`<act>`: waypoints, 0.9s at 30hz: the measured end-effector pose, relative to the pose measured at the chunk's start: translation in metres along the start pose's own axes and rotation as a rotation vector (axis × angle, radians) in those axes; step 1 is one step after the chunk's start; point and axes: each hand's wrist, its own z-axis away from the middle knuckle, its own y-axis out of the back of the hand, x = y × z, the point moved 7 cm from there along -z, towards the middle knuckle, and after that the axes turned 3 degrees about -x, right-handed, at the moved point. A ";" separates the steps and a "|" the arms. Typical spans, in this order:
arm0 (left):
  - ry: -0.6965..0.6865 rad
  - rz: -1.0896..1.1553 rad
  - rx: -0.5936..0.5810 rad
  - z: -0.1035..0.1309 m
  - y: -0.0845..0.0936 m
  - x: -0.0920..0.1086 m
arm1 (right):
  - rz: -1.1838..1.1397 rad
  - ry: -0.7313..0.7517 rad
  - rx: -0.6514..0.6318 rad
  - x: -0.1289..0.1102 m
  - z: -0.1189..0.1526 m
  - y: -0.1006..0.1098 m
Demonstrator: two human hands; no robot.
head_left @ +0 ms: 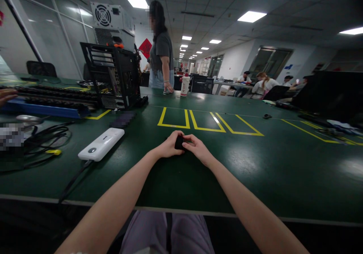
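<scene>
Between my two hands, low over the green table (181,186), is a small black object (179,142); its exact kind does not show. My left hand (171,145) grips it from the left, thumb and fingers curled round it. From the other side my right hand (197,148) pinches it, with fingertips on its right edge. Much of the object is hidden behind the fingers. Just beyond my hands, yellow tape outlines (173,125) mark the table top.
A white power bank (101,144) with a black cable lies to the left, near tangled cables (53,133). Behind stands an open black computer case (113,76). A white bottle (185,86) and a standing person (161,49) are at the far edge. A dark monitor (334,98) stands right.
</scene>
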 end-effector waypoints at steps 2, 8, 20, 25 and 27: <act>0.004 -0.004 -0.003 0.000 0.000 -0.001 | 0.019 -0.005 0.004 -0.001 0.001 0.001; 0.017 -0.011 -0.012 0.001 0.000 -0.001 | 0.011 -0.013 0.008 -0.001 0.003 -0.001; 0.028 0.001 -0.011 0.001 0.000 0.002 | 0.035 0.004 0.035 0.006 -0.001 0.001; 0.022 0.004 -0.002 0.000 0.000 0.001 | 0.045 0.040 0.016 0.000 0.002 -0.001; 0.020 0.003 -0.001 0.000 0.000 0.001 | 0.062 0.055 0.046 -0.002 0.001 0.000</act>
